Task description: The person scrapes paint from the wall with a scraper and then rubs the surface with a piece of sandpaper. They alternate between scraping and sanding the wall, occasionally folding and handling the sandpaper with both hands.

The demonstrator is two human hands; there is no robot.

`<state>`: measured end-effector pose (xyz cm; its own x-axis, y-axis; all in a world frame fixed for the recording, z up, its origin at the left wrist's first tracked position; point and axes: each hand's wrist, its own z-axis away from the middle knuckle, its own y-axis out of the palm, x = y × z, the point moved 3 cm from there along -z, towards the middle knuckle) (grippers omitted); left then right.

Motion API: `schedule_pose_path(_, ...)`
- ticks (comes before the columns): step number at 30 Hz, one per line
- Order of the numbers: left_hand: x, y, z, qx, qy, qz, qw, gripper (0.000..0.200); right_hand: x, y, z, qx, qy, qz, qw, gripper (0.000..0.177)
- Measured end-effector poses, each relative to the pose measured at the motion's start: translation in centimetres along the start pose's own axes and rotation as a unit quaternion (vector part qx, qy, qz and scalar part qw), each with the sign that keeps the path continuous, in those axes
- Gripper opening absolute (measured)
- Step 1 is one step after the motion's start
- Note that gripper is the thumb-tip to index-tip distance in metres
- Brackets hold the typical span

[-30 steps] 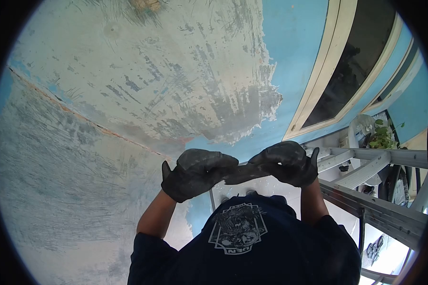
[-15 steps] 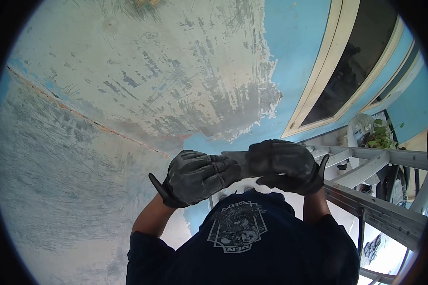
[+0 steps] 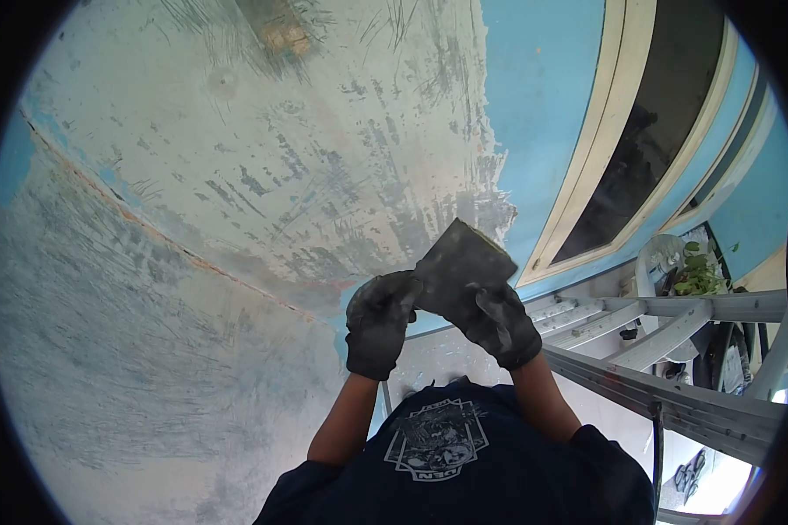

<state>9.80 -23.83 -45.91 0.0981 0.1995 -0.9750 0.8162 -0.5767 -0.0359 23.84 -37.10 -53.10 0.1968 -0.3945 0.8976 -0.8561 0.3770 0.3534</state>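
Observation:
A dark grey, square piece of sandpaper [image 3: 462,258] with a worn, yellowish upper edge is held tilted in front of the wall. My right hand [image 3: 502,325], in a black glove, grips its lower right part with the thumb lying across the near face. At its lower left corner, my gloved left hand [image 3: 382,311] is closed with curled fingers against the edge; the fingertips are partly hidden. Behind both hands is the wall [image 3: 324,166], scraped and patchy, with pale filler, grey scratches and remnants of blue paint.
A long crack [image 3: 149,226] runs diagonally across the wall at left. To the right stands a metal ladder [image 3: 674,337], close to my right arm. Beyond it are a green plant [image 3: 699,271] and a cream-framed window [image 3: 578,166]. A pair of sandals [image 3: 690,474] lies on the floor below.
Both hands have turned and moved closer together, with the left shifting right. The sandpaper, mostly covered by the gloves before, is now raised with its broad face showing.

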Motion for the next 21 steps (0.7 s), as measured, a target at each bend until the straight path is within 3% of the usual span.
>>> schedule_pose_path(1,-0.2,-0.3,-0.1,0.002,0.001,0.002,1.000,0.011,0.2,-0.1,-0.5,-0.008,0.003,0.023,1.000,0.046)
schedule_pose_path(3,-0.1,-0.7,-0.6,0.070,-0.075,0.026,0.994,0.013,0.6,0.4,-1.5,0.002,0.146,-0.257,0.955,0.043)
schedule_pose_path(4,0.1,-1.0,-0.8,0.070,-0.070,0.029,0.995,0.013,0.9,0.6,-1.7,0.004,0.143,-0.253,0.957,0.043)
schedule_pose_path(6,1.9,-1.6,-0.9,0.059,-0.140,0.095,0.984,0.011,1.1,0.9,-1.8,-0.008,0.155,-0.092,0.984,0.047)
schedule_pose_path(9,2.6,-2.1,-1.1,0.017,-0.071,0.038,0.997,0.014,1.7,2.6,-2.4,-0.011,0.147,-0.105,0.983,0.050)
schedule_pose_path(11,2.2,-2.4,-1.1,0.014,-0.065,-0.001,0.998,0.017,2.1,2.7,-2.8,0.020,0.078,0.008,0.997,0.046)
schedule_pose_path(12,2.3,-2.7,-1.0,0.029,-0.091,0.014,0.995,0.020,2.2,2.5,-2.9,0.039,-0.069,0.266,0.961,0.041)
schedule_pose_path(13,2.5,-2.9,-0.9,0.044,-0.117,0.030,0.992,0.023,2.3,1.8,-3.1,0.006,-0.129,0.333,0.934,0.041)
schedule_pose_path(14,2.3,-2.9,-0.7,0.048,-0.113,0.033,0.992,0.023,2.5,0.2,-3.8,-0.082,-0.114,0.277,0.951,0.041)
schedule_pose_path(15,2.3,-3.0,-0.3,0.043,-0.141,0.128,0.981,0.030,2.9,-2.0,-4.8,-0.202,-0.112,0.202,0.952,0.040)
schedule_pose_path(16,2.4,-3.1,0.0,0.038,-0.168,0.221,0.960,0.036,4.4,-4.4,-6.2,-0.311,-0.162,0.173,0.920,0.040)
schedule_pose_path(18,4.2,-4.2,0.4,0.070,-0.184,0.202,0.959,0.042,9.3,-7.1,-9.9,-0.438,-0.310,0.241,0.809,0.039)
schedule_pose_path(19,5.4,-4.4,0.9,0.098,-0.203,0.181,0.957,0.047,10.8,-7.0,-12.4,-0.450,-0.367,0.296,0.759,0.039)
schedule_pose_path(21,7.2,-4.3,2.1,0.117,-0.221,0.176,0.952,0.045,10.1,-4.2,-18.3,-0.383,-0.419,0.432,0.701,0.039)
